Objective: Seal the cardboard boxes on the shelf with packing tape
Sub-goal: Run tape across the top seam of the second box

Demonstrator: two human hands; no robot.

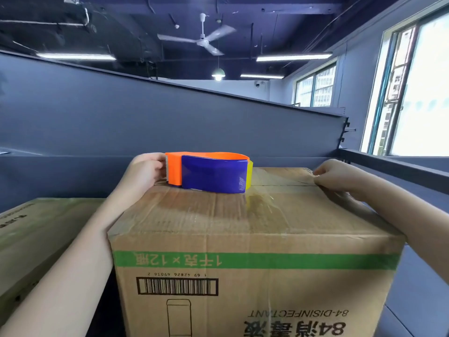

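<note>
Orange-and-blue tape dispenser [209,172] sits atop the cardboard box [243,251], my left hand [143,171] gripping it, my right hand [337,177] pinching the tape [277,181] end over the seam. If my pinch slips, the clear strip could wrinkle or drift off the seam.

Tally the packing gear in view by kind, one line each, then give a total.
Cardboard boxes: 2, the printed box in front and a second box at its left.
Tape dispensers: 1, the orange and blue dispenser on the printed box, with the left hand on it.
Total: 3
</note>
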